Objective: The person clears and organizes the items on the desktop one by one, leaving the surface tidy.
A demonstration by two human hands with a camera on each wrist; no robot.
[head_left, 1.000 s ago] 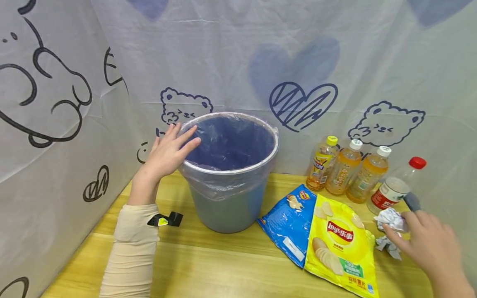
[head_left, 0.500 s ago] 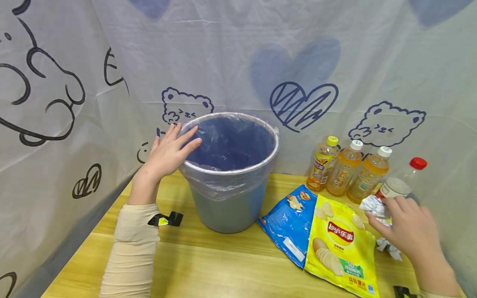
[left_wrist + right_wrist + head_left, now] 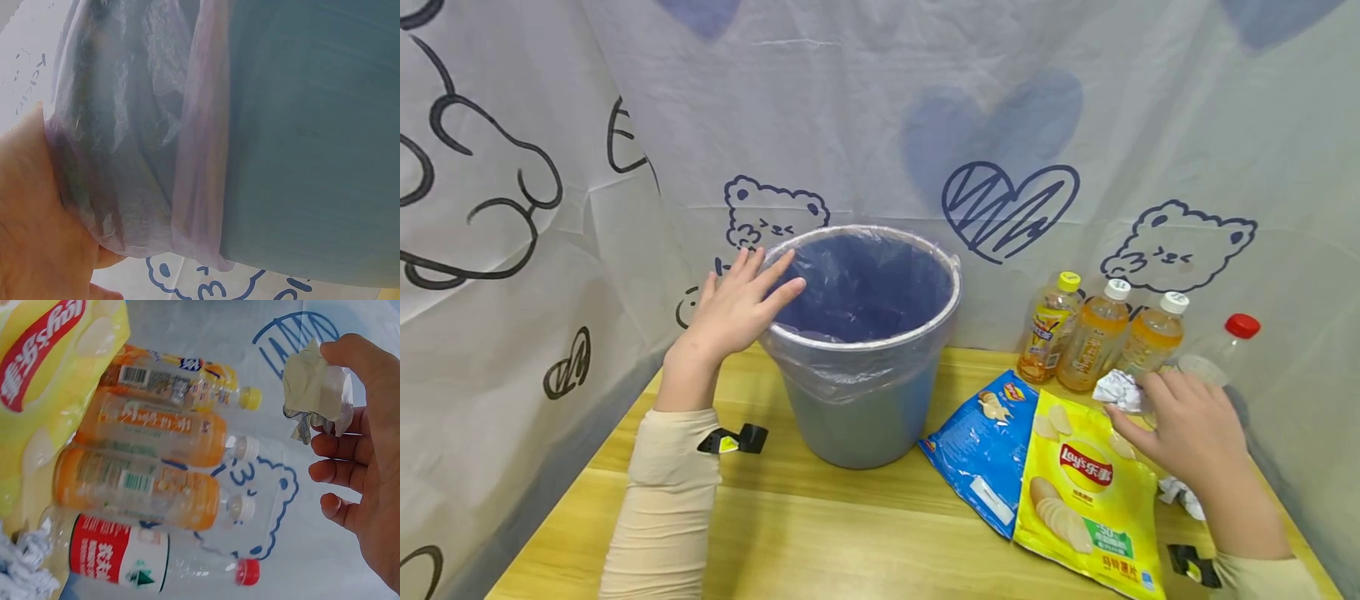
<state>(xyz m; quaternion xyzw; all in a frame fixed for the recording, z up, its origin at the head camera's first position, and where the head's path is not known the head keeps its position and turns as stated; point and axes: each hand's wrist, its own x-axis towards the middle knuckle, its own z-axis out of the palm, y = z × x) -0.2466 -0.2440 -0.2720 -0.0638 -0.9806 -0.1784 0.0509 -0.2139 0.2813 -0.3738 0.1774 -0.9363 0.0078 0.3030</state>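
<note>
A crumpled paper ball [image 3: 1117, 390] is pinched between the thumb and fingers of my right hand [image 3: 1187, 425], above the yellow chip bag [image 3: 1086, 492]. The right wrist view shows the same paper ball [image 3: 319, 390] at the fingertips. My left hand [image 3: 730, 310] rests with spread, straight fingers on the left rim of a grey-blue bin [image 3: 861, 425]. A clear plastic liner [image 3: 850, 379] lines the bin and folds over its rim. In the left wrist view, the palm [image 3: 37, 212] lies against the liner.
Along the back right stand a yellow-capped tea bottle [image 3: 1047, 329], two white-capped orange drink bottles and a red-capped water bottle [image 3: 119, 553]. A blue chip bag [image 3: 981, 450] lies beside the yellow one. More crumpled paper [image 3: 1182, 496] lies right of the bags. A patterned curtain [image 3: 865, 125] hangs behind.
My right hand has lifted the paper ball from near the water bottle and carried it left, over the yellow bag's upper edge. The left hand has stayed at the bin rim.
</note>
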